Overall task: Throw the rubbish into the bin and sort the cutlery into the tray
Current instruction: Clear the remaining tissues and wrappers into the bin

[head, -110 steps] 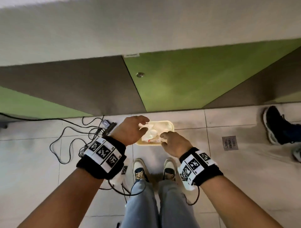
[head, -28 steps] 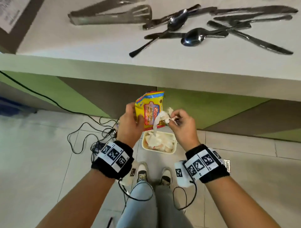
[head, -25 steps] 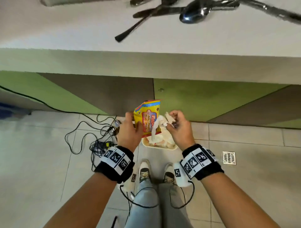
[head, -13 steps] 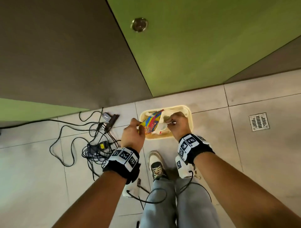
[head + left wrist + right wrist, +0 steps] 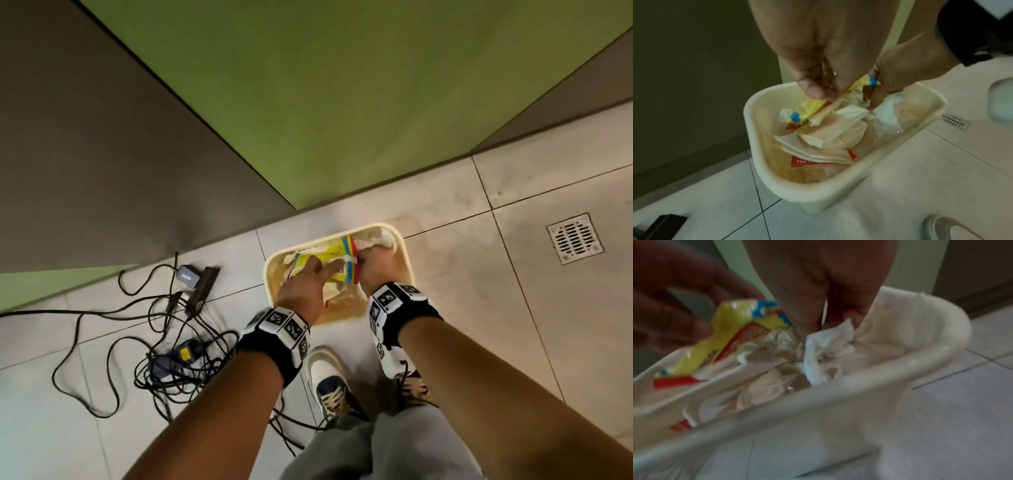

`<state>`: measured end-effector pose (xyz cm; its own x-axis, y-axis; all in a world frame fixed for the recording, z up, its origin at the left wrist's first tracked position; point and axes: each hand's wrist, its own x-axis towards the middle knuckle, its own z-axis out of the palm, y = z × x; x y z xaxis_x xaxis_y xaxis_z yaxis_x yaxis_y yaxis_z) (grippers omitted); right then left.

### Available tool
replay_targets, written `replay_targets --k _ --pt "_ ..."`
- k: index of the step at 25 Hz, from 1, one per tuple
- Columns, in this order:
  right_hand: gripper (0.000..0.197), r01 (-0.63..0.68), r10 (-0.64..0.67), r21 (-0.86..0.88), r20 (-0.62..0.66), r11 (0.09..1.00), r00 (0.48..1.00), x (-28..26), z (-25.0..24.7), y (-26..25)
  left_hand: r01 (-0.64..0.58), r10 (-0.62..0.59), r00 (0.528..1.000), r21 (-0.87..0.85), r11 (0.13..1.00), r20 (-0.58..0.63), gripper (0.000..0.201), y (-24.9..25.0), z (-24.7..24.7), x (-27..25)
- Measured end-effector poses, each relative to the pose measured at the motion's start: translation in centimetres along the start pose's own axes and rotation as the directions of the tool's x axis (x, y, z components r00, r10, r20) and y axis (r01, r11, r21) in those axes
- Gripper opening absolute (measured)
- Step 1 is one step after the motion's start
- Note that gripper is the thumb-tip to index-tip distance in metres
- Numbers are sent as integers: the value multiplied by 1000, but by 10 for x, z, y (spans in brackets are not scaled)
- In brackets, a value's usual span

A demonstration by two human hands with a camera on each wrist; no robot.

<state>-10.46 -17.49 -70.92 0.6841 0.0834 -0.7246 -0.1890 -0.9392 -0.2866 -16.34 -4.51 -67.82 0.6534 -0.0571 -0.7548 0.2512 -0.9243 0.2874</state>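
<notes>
A cream plastic bin (image 5: 406, 263) stands on the floor tiles, part filled with crumpled tissues and wrappers. My left hand (image 5: 329, 269) reaches over its near left rim and pinches a yellow snack wrapper (image 5: 334, 255) with red and blue edges. The left wrist view shows thumb and fingers (image 5: 813, 91) closed on the wrapper (image 5: 809, 110) just above the bin's rim (image 5: 748, 113). My right hand (image 5: 363, 263) is down inside the bin, pinching a white tissue (image 5: 828, 340) at its fingertips (image 5: 807, 321). No cutlery or tray is in view.
A tangle of black cables (image 5: 164, 342) and a power adapter (image 5: 186, 275) lie on the floor left of the bin. A metal floor drain (image 5: 573, 238) is at the right. Green and grey cabinet panels (image 5: 308, 102) rise behind. My shoes (image 5: 330, 380) stand just before the bin.
Both hands have come down from chest height into the bin with the wrapper and tissue. My head has tilted down, so the table with the cutlery has left the view.
</notes>
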Motion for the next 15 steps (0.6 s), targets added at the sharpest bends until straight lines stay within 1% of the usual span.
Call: replay_targets --k 2,3,6,8,10,11,15 --pt "30 -17 16 15 77 1000 997 8 1 7 -19 20 998 -18 1000 52 62 0 12 11" --pt "31 -9 9 6 94 1000 996 9 2 11 -14 17 997 -47 999 73 60 1 17 14" --pt "31 24 -25 8 102 1000 994 -1 5 16 8 -2 994 -61 998 108 57 5 16 12" --pt "37 18 -23 46 109 999 994 -18 1 19 24 -14 992 -80 997 128 57 6 8 -1" --pt "49 -24 3 140 151 990 989 -37 -8 20 38 -30 996 -102 994 86 53 8 -7 -17" --pt "52 -40 13 173 155 984 988 -49 -14 21 48 -41 997 -124 991 63 50 9 -16 -27" --pt "51 -26 4 126 172 992 985 -97 -45 23 109 -125 991 -266 958 -46 40 21 -51 -72"
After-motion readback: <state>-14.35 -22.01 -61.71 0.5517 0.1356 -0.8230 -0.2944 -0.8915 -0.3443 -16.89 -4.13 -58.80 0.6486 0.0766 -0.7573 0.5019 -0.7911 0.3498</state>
